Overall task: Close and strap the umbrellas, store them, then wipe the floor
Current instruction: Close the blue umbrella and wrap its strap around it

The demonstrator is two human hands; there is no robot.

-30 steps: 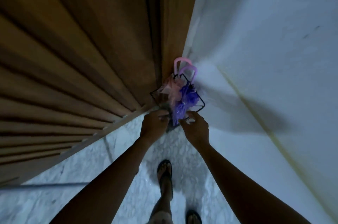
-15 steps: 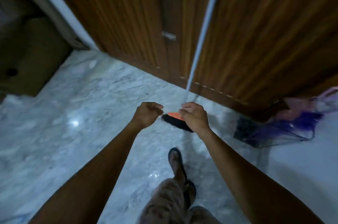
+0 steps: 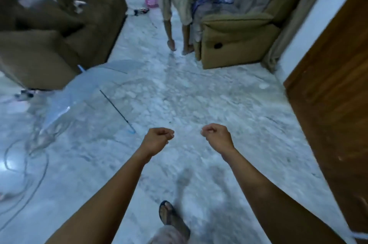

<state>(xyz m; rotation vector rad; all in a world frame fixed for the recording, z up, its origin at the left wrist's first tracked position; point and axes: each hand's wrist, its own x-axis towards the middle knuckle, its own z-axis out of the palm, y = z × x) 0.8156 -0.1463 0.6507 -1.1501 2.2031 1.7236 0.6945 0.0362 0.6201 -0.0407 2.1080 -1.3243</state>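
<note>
Left grip [image 3: 158,137] and right grip [image 3: 216,136] are hovering fisted, empty; the clear umbrella [image 3: 85,92] is looking light, flimsy: take its shaft [image 3: 115,108].

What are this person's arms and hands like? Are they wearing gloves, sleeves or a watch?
No sleeve shows on the left forearm or the right forearm; both are bare down to the frame's lower edge. The left hand and right hand wear no gloves, and no watch or band shows at either wrist. Rings are too blurred to tell.
</note>
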